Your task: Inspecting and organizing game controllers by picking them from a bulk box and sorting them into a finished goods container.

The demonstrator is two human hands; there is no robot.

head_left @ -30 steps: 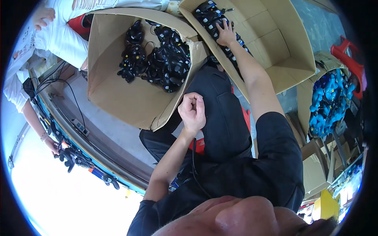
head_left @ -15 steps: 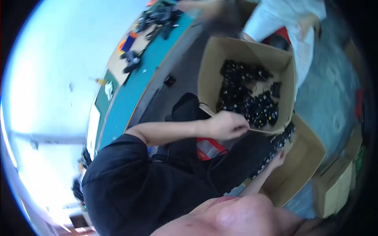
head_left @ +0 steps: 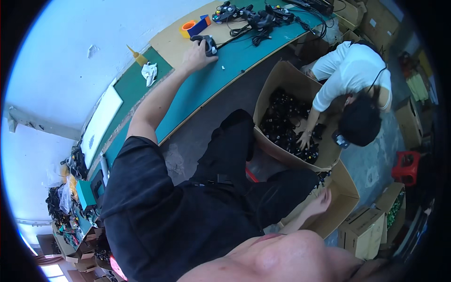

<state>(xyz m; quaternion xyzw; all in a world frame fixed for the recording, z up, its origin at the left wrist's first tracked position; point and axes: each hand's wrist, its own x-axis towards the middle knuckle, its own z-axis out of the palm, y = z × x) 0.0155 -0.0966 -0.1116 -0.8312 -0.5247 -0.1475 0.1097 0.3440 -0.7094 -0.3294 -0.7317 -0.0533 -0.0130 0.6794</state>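
Observation:
My left hand (head_left: 196,58) reaches out over the teal workbench, its fingers wrapped around a black game controller (head_left: 209,45) on the bench top. Over the inside of a lower cardboard box (head_left: 345,199), my right hand (head_left: 322,201) has its fingers stretched out, and I see nothing in it. Next to my legs stands a tall cardboard box (head_left: 298,158) with many small black controllers (head_left: 277,117) inside. A co-worker's hand (head_left: 305,139) reaches down among them.
More controllers with tangled cables (head_left: 258,21) lie at the bench's far end. Near them are a tape roll (head_left: 189,28), a yellow bottle (head_left: 137,56) and a white cloth (head_left: 149,73). The co-worker (head_left: 354,70) bends over the tall box. A red stool (head_left: 405,168) stands right.
My left hand has moved from the tall box's rim to the controller on the bench. The co-worker has bent down and put a hand into the box. My view has shifted.

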